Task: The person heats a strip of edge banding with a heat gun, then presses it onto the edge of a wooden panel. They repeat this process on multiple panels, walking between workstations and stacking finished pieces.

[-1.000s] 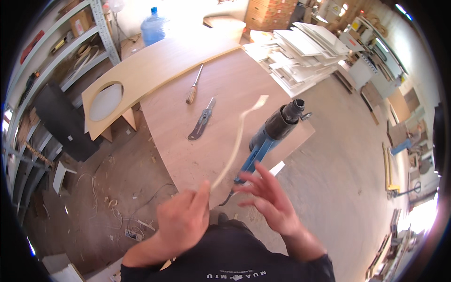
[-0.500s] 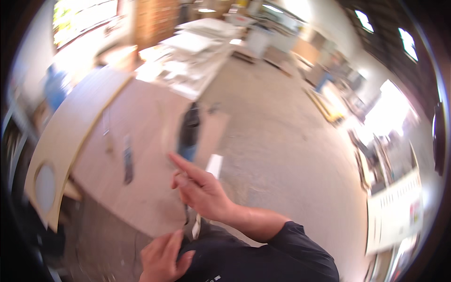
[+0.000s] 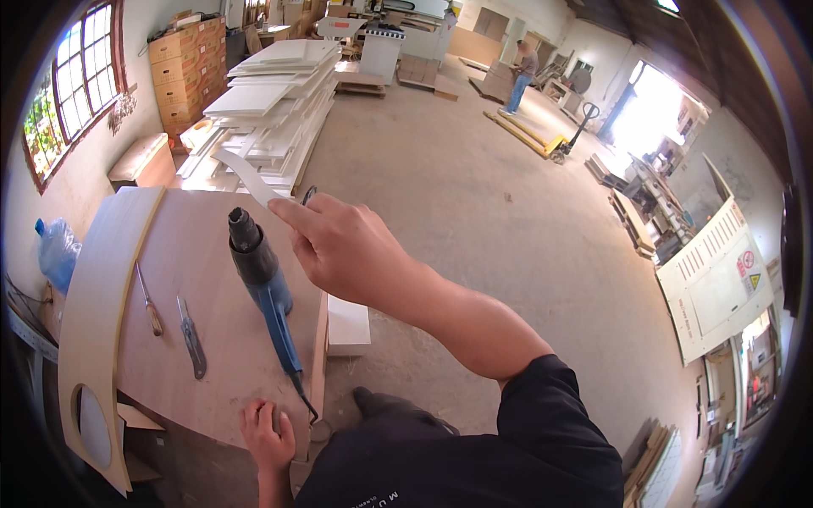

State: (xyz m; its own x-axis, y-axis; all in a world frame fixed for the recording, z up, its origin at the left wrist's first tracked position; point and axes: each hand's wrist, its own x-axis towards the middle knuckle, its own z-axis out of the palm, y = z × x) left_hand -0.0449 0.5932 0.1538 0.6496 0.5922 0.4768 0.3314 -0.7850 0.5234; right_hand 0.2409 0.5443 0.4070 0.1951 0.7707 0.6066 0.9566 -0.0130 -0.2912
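Observation:
My right hand [image 3: 339, 245] reaches over the table's far right corner. Its fingers are curled in and the index finger points left; what they hold, if anything, is hidden. A dark ring [image 3: 310, 196] shows just behind its knuckles, and a curved white strip [image 3: 246, 176] meets the index fingertip; I cannot tell whether the strip is gripped. Below lies a blue and black heat gun [image 3: 269, 292], nozzle away from me. My left hand [image 3: 269, 433] rests at the table's near edge, fingers apart and slightly bent. Left of the heat gun lie a utility knife [image 3: 191, 340] and a wooden-handled screwdriver [image 3: 151, 313].
A curved pale panel [image 3: 106, 313] with a round hole lines the wooden tabletop's [image 3: 220, 381] left side. White boards [image 3: 271, 110] are piled beyond. A white box [image 3: 347, 326] sits at the right edge. Farther off are a yellow pallet jack [image 3: 529, 135] and a person [image 3: 523, 76].
My right hand has moved forward, from beside the heat gun to the far corner, and its fingers have curled. The left hand stays by the near edge. The view has shifted.

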